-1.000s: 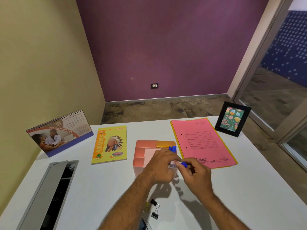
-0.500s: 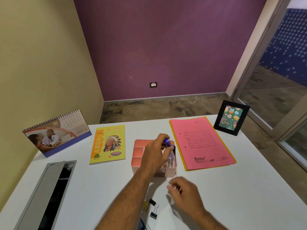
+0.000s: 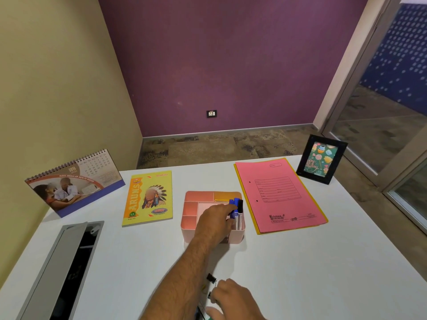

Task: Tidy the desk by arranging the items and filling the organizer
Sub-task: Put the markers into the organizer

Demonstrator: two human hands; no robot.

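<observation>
Now pens go upright in the organizer (image 3: 193, 224).
Left hand (image 3: 213, 224) pinches the pens (image 3: 237, 210) into its right slot; right hand (image 3: 233, 299) curls over binder clips (image 3: 211, 278), grip unclear, probably fetching them next.

"ARUNS" and "65" on yellow notebook (image 3: 147, 198), "Krishna" on pink folder (image 3: 278, 196)

Evenly lit, moderately bright, soft light from above. Faint shadows under the left hand (image 3: 213, 224) on the white desk (image 3: 323, 273) and behind the calendar (image 3: 74, 181). No harsh glare; mild sheen on the glass door (image 3: 381, 125). Strong wide-angle bending at the edges. Slightly soft throughout; fine print unreadable.
</observation>
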